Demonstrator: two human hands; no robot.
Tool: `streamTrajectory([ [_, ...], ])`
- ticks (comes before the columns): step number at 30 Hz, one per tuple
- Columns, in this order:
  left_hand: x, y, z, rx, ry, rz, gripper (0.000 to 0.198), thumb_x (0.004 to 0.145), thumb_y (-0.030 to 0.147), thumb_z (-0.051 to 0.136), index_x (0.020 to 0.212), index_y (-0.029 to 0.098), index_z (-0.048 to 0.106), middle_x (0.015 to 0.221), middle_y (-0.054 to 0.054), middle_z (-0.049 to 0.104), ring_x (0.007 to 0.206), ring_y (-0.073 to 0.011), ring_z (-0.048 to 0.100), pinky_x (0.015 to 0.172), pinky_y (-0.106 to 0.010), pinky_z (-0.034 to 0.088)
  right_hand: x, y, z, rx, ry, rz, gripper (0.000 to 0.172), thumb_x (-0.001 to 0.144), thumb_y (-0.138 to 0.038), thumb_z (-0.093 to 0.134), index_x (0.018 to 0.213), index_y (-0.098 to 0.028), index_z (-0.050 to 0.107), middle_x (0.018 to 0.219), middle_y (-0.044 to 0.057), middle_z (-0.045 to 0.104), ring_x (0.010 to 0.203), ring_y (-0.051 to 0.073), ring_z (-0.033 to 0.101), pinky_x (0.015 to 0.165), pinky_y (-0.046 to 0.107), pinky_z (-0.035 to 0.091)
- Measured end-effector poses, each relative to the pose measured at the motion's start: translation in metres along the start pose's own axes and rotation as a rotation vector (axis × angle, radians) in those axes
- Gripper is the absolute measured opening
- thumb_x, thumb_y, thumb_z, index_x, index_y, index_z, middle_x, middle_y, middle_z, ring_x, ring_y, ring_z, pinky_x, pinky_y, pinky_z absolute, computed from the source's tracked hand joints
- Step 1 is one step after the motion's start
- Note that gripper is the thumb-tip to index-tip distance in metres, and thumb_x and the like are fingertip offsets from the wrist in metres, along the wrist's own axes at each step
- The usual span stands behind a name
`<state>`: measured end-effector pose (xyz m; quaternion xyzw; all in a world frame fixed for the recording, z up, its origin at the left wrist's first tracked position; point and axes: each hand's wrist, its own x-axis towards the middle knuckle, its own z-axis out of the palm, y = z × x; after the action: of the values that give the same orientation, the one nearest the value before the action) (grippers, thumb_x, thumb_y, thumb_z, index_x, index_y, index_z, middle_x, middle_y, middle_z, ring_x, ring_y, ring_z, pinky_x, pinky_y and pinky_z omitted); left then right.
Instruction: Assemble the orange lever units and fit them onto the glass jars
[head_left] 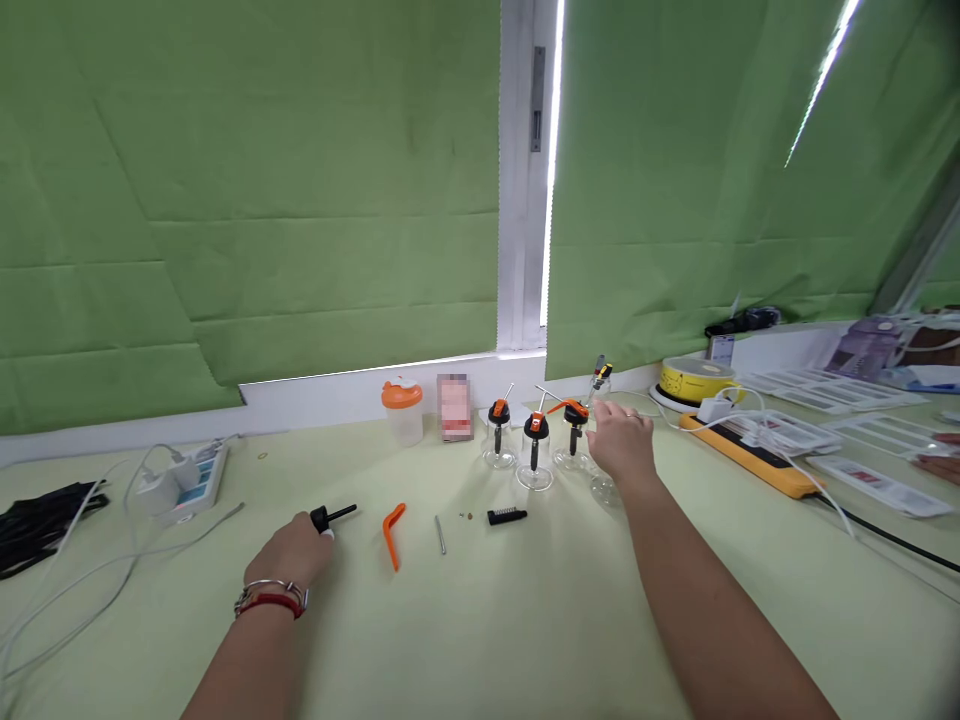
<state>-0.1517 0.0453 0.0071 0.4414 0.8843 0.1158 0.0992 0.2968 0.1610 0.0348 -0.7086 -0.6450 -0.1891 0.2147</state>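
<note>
My left hand [296, 555] rests on the pale green table, fingers curled, its fingertips touching a black plunger piece [331, 517]. My right hand [619, 442] reaches forward to a row of three clear cups with black and orange tops [534, 450], fingers loosely bent beside the rightmost one [574, 435]. A clear cup [602, 488] lies just under that hand. Whether the right hand grips anything is hidden. Between the hands lie an orange lever [393, 533], a thin metal pin [440, 534] and a black spring part [506, 516].
A small cup with an orange lid [403, 410] and a blurred box [454, 406] stand at the wall. A power strip with cables [191, 480] lies left, a yellow bar [757, 455], yellow reel [694, 380] and white trays [862, 480] right. Another person's hand [937, 462] shows at far right.
</note>
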Motion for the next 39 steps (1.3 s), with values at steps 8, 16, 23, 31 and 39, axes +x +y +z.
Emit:
streamTrajectory([
  [8, -0.004, 0.003, 0.004, 0.051, 0.116, 0.04, 0.047, 0.067, 0.049, 0.05, 0.099, 0.015, 0.053, 0.105, -0.02, 0.058, 0.091, -0.0362, 0.059, 0.061, -0.042, 0.047, 0.03, -0.025, 0.001, -0.005, -0.235, -0.131, 0.039, 0.088, -0.026, 0.047, 0.126, -0.021, 0.044, 0.113, 0.014, 0.056, 0.102, 0.026, 0.053, 0.084, 0.038, 0.03],
  [16, -0.006, 0.005, 0.004, 0.018, 0.1, 0.038, 0.037, 0.07, 0.043, 0.049, 0.096, 0.016, 0.052, 0.102, -0.018, 0.06, 0.089, -0.0347, 0.06, 0.062, -0.041, 0.047, 0.036, -0.023, -0.005, 0.013, -0.235, -0.048, 0.025, 0.086, -0.03, 0.051, 0.106, -0.015, 0.051, 0.097, 0.012, 0.059, 0.089, 0.023, 0.058, 0.075, 0.032, 0.035],
  [23, -0.01, 0.008, 0.0, 0.015, 0.016, 0.032, 0.033, 0.073, 0.041, 0.048, 0.097, 0.017, 0.049, 0.094, -0.015, 0.064, 0.085, -0.0325, 0.061, 0.061, -0.04, 0.046, 0.034, -0.016, -0.033, 0.092, 0.103, 0.036, 0.03, 0.085, -0.027, 0.049, 0.112, -0.014, 0.048, 0.096, 0.014, 0.055, 0.089, 0.026, 0.054, 0.075, 0.033, 0.036],
  [31, -0.024, 0.024, 0.001, 0.045, 0.401, 0.326, 0.049, 0.077, 0.038, 0.047, 0.116, 0.008, 0.045, 0.116, -0.021, 0.053, 0.111, -0.037, 0.047, 0.089, -0.047, 0.041, -0.009, -0.037, -0.11, 0.437, 0.611, -0.082, 0.046, 0.081, -0.032, 0.052, 0.122, -0.016, 0.044, 0.102, 0.014, 0.052, 0.095, 0.027, 0.049, 0.079, 0.04, 0.041],
  [39, -0.117, 0.075, 0.014, -0.55, 0.008, 1.104, 0.078, 0.074, 0.031, 0.063, 0.138, 0.02, 0.021, 0.136, -0.015, 0.04, 0.119, -0.0265, 0.044, 0.102, -0.041, 0.036, -0.101, -0.111, -0.125, 0.761, -0.052, -0.393, 0.035, 0.071, -0.04, 0.063, 0.099, -0.02, 0.061, 0.084, 0.007, 0.057, 0.069, 0.019, 0.053, 0.064, 0.03, 0.042],
])
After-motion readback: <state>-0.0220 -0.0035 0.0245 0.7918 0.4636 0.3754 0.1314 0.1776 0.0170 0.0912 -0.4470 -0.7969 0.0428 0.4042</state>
